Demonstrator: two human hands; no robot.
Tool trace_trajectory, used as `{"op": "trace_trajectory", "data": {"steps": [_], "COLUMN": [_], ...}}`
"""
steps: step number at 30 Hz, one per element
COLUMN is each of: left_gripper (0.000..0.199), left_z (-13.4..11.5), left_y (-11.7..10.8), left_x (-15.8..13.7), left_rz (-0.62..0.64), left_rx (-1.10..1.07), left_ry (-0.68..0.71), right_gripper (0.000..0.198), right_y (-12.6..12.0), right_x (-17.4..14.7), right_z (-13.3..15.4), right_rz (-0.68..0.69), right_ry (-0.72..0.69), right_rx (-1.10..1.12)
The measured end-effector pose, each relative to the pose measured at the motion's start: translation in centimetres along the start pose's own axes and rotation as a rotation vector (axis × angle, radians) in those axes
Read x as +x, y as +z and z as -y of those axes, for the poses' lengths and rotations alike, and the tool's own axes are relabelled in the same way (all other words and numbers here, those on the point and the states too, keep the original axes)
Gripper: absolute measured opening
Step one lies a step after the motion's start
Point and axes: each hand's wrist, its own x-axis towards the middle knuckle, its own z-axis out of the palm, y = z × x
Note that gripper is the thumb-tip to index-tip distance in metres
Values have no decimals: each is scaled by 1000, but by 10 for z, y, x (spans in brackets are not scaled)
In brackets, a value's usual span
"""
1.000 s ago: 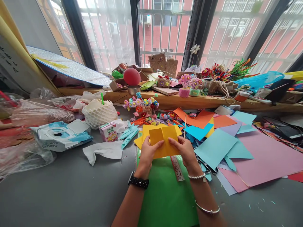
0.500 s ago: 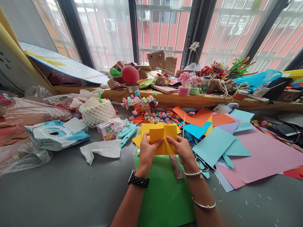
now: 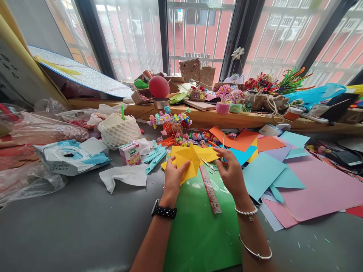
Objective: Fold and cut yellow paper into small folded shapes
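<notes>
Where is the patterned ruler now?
In the head view, the ruler lies on the green mat, right of centre, its far end between the small scissors and yellow paper in the left hand.

The folded sheet (image 3: 190, 160) in my left hand (image 3: 172, 175) is plain bright yellow, above a vivid green mat (image 3: 198, 234) whose far half carries a ruler (image 3: 210, 189) speckled red over whitish, and my watch strap (image 3: 166, 212) is black with small white dots. Toward the right edge of my grey table (image 3: 85, 230) lie a dusty pink sheet (image 3: 320, 185) and pale turquoise paper (image 3: 263, 172), with strong orange paper (image 3: 241, 139) near the far edge. Near the left edge, the wipes packet (image 3: 69, 156) is white and light blue with dark lettering.
</notes>
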Motion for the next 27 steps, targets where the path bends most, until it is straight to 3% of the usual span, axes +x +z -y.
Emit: {"op": "trace_trajectory", "data": {"steps": [2,5,7,10,14,16,20,23,27], "left_gripper": [66,72,74,70,42,29,32,24,16], "left_z": [2,4,4,-3,-17,-22,-28,-30,-31], "left_y": [-2,-2,-2,-2,-5,-7,-4,0,1], "left_x": [1,2,2,0,-1,-2,-5,-8,-13], "left_rz": [-11,-13,7,62,198,233,308,392,406], "left_rx": [21,50,90,203,255,251,199,192,231], "left_ry": [-20,-49,-67,-108,-173,-119,62,115,91], "right_gripper": [45,61,50,15,13,18,23,25,26], "right_y": [-2,-1,0,-2,-6,-7,-4,-3,-4], "right_x": [0,-1,-2,-2,-3,-3,-4,-3,-2], "right_z": [3,7,9,12,15,16,14,13,15], "right_rz": [80,165,199,205,232,247,225,173,150], "right_ry": [-137,-232,-249,-241,-44,128,375,453,502], "right_rx": [-113,-201,-200,-131,125,258,533,629,671]}}
